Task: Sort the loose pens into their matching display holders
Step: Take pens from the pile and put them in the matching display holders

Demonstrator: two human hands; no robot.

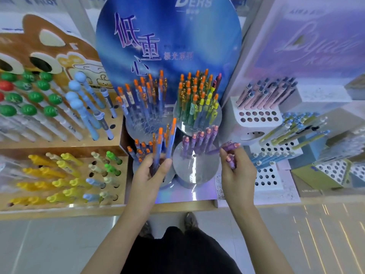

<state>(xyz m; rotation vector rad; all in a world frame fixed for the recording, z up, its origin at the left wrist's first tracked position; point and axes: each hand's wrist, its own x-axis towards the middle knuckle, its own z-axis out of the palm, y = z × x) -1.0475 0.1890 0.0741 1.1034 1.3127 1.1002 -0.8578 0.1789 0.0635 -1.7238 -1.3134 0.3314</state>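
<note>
- While you stand at the shelf [177, 205], your left grip [152, 173] is curled round a bunch of blue pens with orange caps [170, 137]. They point upward over the front-left round holder [169, 180].
- A few more orange-capped pens [140, 149] stand in that holder, just beside your fingers.
- Your right grip [237, 171] is closed on several loose purple pens [230, 147] with pink caps. One lies almost level across your fingertips and reaches toward the front-right round holder [195, 171].
- A row of matching purple pens [197, 139] stands in the back half of that holder, near your right grip.
- Behind these sit two more round holders: the back-left holder [146, 127] is full of blue pens, and the back-right holder [197, 126] is full of green and yellow ones.
- A tall blue sign [167, 36] rises behind all four.
- On your left is a wooden rack [122, 175] of yellow and green pens. On your right is a white holed block [256, 115] with pink pens.
</note>
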